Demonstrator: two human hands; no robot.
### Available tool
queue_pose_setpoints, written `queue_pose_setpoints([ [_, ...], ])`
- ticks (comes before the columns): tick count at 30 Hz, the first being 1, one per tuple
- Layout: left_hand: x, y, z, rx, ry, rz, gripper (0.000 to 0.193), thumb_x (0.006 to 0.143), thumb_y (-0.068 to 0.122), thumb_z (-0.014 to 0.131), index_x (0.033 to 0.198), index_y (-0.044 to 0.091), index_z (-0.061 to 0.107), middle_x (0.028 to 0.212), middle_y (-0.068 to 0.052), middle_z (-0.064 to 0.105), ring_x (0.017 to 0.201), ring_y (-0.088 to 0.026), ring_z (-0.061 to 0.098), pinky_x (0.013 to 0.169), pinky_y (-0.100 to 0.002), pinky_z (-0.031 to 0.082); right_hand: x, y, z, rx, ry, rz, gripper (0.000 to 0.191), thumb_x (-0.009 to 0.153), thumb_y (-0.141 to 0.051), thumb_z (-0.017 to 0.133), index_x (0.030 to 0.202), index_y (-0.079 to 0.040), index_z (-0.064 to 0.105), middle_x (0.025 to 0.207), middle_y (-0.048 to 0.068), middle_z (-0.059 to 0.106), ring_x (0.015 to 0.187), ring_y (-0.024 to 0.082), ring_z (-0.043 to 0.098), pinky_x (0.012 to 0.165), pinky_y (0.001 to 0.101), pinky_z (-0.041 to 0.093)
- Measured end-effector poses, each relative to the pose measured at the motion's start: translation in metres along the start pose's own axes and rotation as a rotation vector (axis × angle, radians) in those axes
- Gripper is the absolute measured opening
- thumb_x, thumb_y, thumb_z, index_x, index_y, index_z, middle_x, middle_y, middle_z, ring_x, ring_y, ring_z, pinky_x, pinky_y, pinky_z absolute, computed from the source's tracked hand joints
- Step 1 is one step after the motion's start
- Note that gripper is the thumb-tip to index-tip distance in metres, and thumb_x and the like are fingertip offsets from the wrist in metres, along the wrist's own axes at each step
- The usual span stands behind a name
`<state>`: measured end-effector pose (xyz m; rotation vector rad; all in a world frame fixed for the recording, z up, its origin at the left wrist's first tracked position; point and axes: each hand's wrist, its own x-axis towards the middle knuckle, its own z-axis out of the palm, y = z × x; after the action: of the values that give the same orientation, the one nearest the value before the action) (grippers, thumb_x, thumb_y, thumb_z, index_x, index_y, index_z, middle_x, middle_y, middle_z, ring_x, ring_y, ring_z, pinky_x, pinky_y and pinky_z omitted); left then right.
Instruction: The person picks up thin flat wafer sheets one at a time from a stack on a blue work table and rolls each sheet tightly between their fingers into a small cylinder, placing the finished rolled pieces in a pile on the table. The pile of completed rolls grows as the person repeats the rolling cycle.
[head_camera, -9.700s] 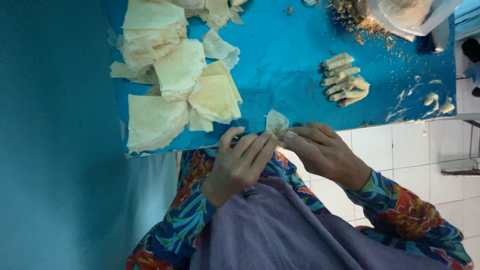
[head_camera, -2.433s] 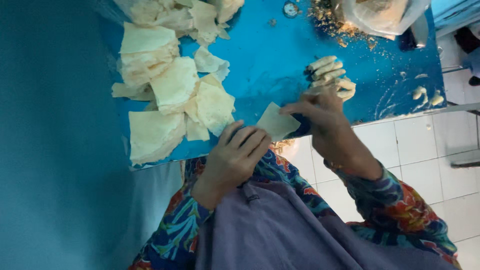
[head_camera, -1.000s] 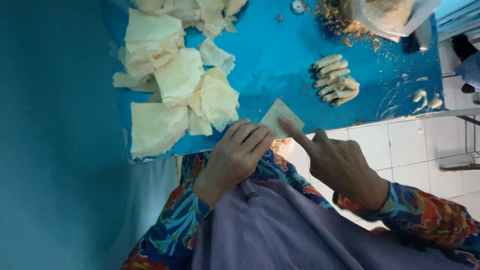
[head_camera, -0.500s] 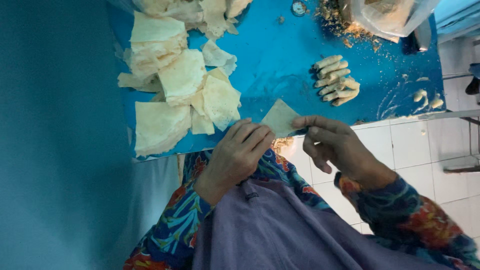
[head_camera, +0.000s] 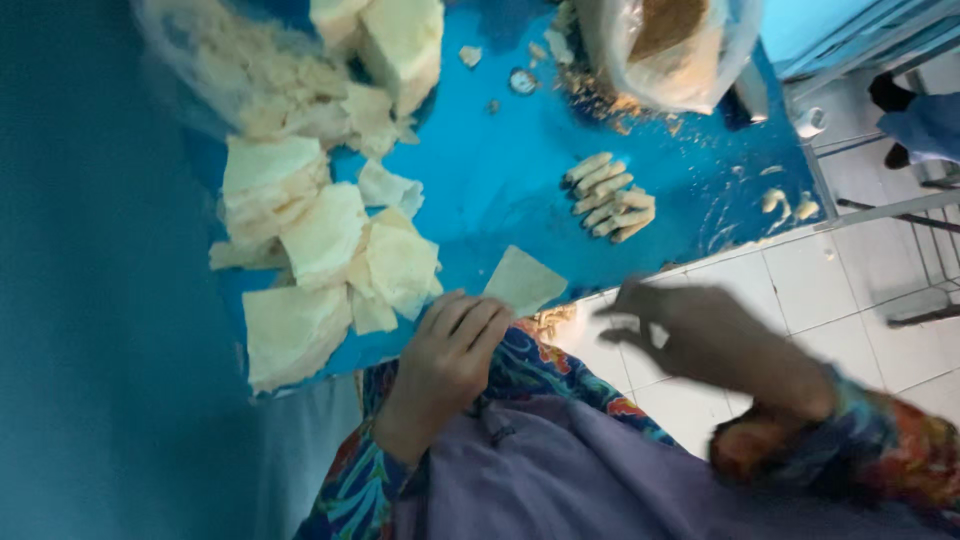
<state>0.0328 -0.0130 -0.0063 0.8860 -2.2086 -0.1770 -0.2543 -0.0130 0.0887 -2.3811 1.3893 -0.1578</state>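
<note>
My left hand (head_camera: 455, 345) rests at the near edge of the blue table (head_camera: 500, 170), fingers close together, fingertips beside a flat square pastry wrapper (head_camera: 523, 281) lying on the table edge. My right hand (head_camera: 700, 335) is blurred in mid-air over the white tiled floor, off the table, to the right of the wrapper, with its fingers loosely apart and nothing visible in it. A small pile of rolled pastries (head_camera: 610, 195) lies further up the table.
Piles of pale wrapper sheets (head_camera: 320, 260) cover the table's left side. A clear plastic bag of brownish filling (head_camera: 670, 45) stands at the far edge, with crumbs around it. Scraps (head_camera: 785, 203) lie at the right. A teal wall is on the left.
My right hand has let go of the wrapper and swung away to the right, off the table. The wrapper now lies flat by my left fingertips. The camera view shifted down the table.
</note>
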Motion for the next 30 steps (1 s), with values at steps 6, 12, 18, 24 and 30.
queue_pose_setpoints([
  [6,0.006,0.002,-0.003,-0.024,0.033,-0.001,0.029,0.084,0.002,0.066,0.113,0.002,0.068,0.118,-0.013,0.067,0.114,-0.033,0.062,0.102,-0.049,0.052,0.071,0.093,-0.089,-0.083,0.575,0.04,0.029,0.101,-0.005,0.071,0.13,-0.006,0.07,0.107,0.018,0.073,0.09,0.034,0.074,0.077,0.0418,0.057],
  [12,0.008,0.008,-0.009,-0.052,0.042,-0.028,0.019,0.09,0.005,0.069,0.108,0.002,0.067,0.115,-0.012,0.068,0.112,-0.033,0.064,0.101,-0.05,0.053,0.173,0.147,-0.103,-0.142,0.544,-0.006,0.015,0.09,-0.009,0.074,0.102,0.0,0.073,0.1,0.024,0.071,0.092,0.043,0.071,0.08,0.0477,0.057],
  [18,0.003,0.007,-0.005,-0.186,0.114,-0.158,0.018,0.095,0.009,0.07,0.109,0.001,0.066,0.118,-0.016,0.066,0.111,-0.037,0.065,0.092,-0.046,0.056,0.206,0.159,-0.08,-0.263,0.499,-0.03,0.035,0.075,-0.009,0.076,0.103,0.007,0.064,0.092,0.028,0.07,0.089,0.047,0.068,0.077,0.0525,0.054],
  [24,0.001,0.008,0.0,-0.137,0.207,-0.316,0.016,0.101,0.013,0.064,0.112,0.001,0.063,0.125,-0.018,0.061,0.113,-0.04,0.064,0.092,-0.048,0.057,0.21,0.161,-0.073,-0.465,0.445,0.079,0.065,0.081,-0.008,0.076,0.136,0.016,0.051,0.084,0.03,0.067,0.074,0.048,0.069,0.066,0.0529,0.056],
  [30,0.005,0.009,0.0,-0.146,0.158,-0.399,0.02,0.101,0.016,0.068,0.11,-0.001,0.061,0.126,-0.023,0.056,0.118,-0.042,0.06,0.089,-0.049,0.055,0.162,0.163,-0.112,-0.436,0.5,-0.385,0.027,0.1,-0.015,0.081,0.115,-0.004,0.061,0.108,0.017,0.071,0.097,0.032,0.074,0.082,0.0396,0.062],
])
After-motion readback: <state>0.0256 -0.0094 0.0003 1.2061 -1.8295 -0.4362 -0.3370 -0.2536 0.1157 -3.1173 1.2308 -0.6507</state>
